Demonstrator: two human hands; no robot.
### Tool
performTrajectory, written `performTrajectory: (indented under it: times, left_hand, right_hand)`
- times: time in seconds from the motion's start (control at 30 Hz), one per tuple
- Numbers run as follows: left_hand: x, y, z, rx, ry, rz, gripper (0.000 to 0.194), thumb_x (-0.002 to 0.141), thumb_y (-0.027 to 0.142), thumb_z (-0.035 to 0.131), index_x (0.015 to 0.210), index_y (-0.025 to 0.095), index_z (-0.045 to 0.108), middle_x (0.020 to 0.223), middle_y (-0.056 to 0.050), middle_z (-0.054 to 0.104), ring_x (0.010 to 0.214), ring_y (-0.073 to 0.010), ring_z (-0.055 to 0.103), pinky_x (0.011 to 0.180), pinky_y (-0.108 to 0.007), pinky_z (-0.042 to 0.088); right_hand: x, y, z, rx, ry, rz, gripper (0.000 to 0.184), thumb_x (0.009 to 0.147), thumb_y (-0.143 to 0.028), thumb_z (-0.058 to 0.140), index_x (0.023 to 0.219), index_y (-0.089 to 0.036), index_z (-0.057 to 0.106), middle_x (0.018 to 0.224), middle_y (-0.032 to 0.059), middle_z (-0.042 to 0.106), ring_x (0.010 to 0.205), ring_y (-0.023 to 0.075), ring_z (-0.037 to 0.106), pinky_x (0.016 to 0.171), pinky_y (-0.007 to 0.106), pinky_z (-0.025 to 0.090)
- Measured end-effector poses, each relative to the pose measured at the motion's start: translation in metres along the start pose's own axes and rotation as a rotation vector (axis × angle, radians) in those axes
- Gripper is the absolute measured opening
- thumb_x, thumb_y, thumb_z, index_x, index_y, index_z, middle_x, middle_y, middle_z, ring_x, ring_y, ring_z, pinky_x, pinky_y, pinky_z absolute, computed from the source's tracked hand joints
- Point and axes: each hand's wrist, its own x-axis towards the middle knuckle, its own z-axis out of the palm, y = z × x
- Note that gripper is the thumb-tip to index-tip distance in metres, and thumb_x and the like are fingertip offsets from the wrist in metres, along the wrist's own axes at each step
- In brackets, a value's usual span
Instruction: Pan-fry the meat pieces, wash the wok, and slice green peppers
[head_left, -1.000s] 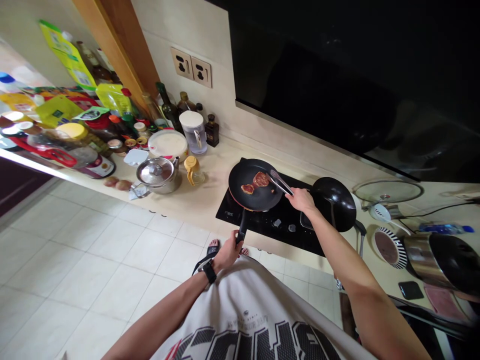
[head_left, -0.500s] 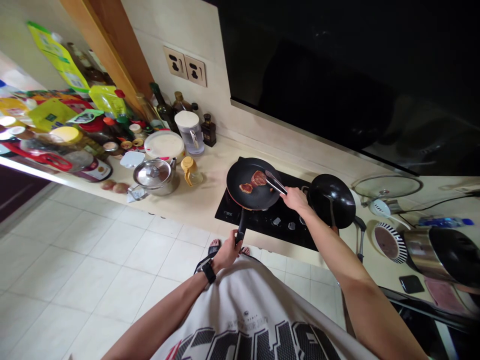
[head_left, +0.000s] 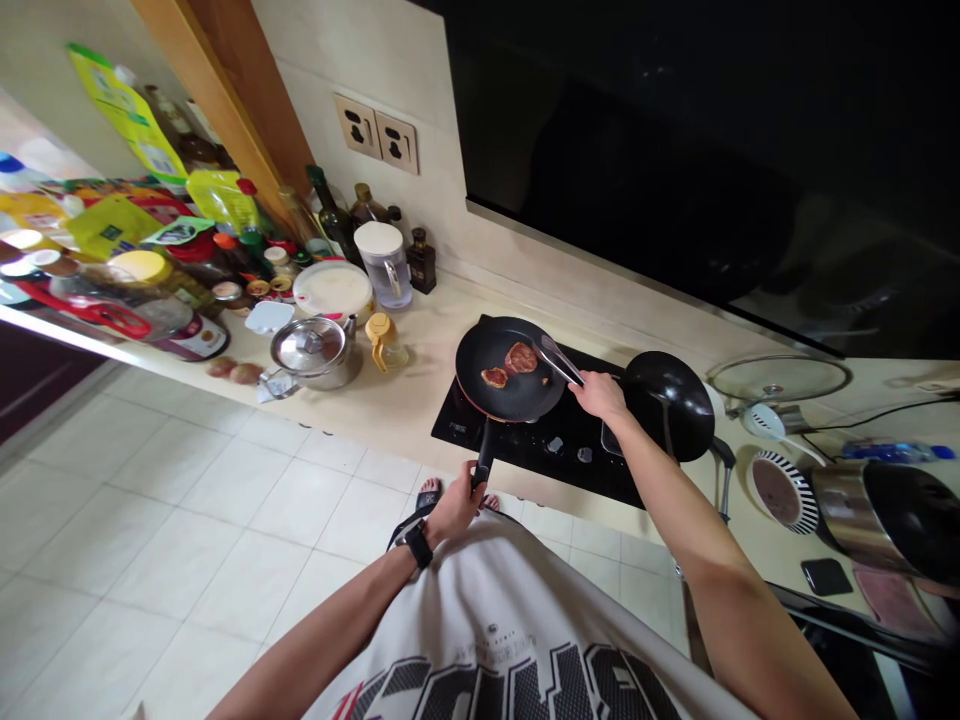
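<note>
The long cream countertop (head_left: 420, 395) crosses the scene; its near edge slants toward the lower right, with pale floor tiles (head_left: 345, 500) beyond it on the person's side. A stretch of plain counter surface lies between the lidded saucepan at left and the black glass cooktop (head_left: 517, 445). A large dark panel (head_left: 637, 180) hangs beyond the far edge of the cooktop, leaving open room above the pans.

At far right stands a big stainless-steel pot (head_left: 855, 510) with a black top. The round black frying pan (head_left: 517, 405) sits on the left part of the cooktop, its handle pointing to the near edge. The shiny black wok (head_left: 667, 395) stands at the cooktop's right. The steel saucepan (head_left: 319, 360) has its lid on, so its contents are hidden. Beyond it is a clear pitcher (head_left: 390, 280) with a white lid. A striped bowl (head_left: 784, 490) sits just left of the steel pot; what it holds cannot be told.

The left hand (head_left: 459, 500) is closed around the frying pan's handle. The right hand (head_left: 601, 396) grips silver metal tongs (head_left: 559, 360), their tips over the pan near the larger browned piece of meat (head_left: 520, 358); whether they touch it cannot be told. The smaller browned piece (head_left: 494, 377) lies in the pan just to its left, slightly nearer.
</note>
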Motion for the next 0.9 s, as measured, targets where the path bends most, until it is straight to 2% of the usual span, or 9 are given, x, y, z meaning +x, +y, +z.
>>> performTrajectory:
  times: [0.17,0.4,0.63,0.9]
  left_hand:
    - [0.0,0.003,-0.001,0.006,0.003,0.006,0.038,0.096,0.035,0.044,0.129,0.017,0.038,0.069,0.003,0.063,0.054,-0.0151,0.061,0.059,-0.028,0.046]
    - [0.0,0.003,-0.002,-0.007,-0.01,-0.007,0.039,0.096,0.036,0.045,0.129,0.017,0.038,0.07,0.003,0.063,0.052,-0.0142,0.06,0.056,-0.027,0.046]
    - [0.001,0.002,-0.002,0.021,-0.013,0.011,0.038,0.097,0.035,0.044,0.13,0.017,0.038,0.068,0.003,0.064,0.052,-0.0149,0.06,0.057,-0.027,0.044]
    - [-0.002,0.002,0.0,-0.042,0.01,0.004,0.039,0.096,0.037,0.044,0.13,0.018,0.038,0.072,0.003,0.064,0.053,-0.0148,0.06,0.056,-0.028,0.046]
  right_hand:
    - [-0.008,0.005,-0.002,-0.026,-0.015,0.028,0.035,0.099,-0.044,0.054,0.116,-0.018,0.07,0.107,0.0163,0.073,0.101,0.0311,0.071,0.082,0.037,0.053]
    - [-0.019,-0.001,0.002,-0.094,-0.02,0.003,0.034,0.099,-0.04,0.056,0.116,-0.015,0.07,0.109,0.019,0.072,0.105,0.0328,0.07,0.087,0.039,0.052]
    - [-0.005,-0.015,0.001,-0.053,-0.011,-0.022,0.034,0.099,-0.042,0.055,0.119,-0.019,0.069,0.11,0.0159,0.073,0.103,0.0306,0.071,0.084,0.037,0.053]
    - [-0.013,-0.005,-0.004,-0.063,0.0,-0.015,0.036,0.1,-0.045,0.052,0.122,-0.02,0.066,0.107,0.0143,0.073,0.101,0.0291,0.071,0.084,0.036,0.053]
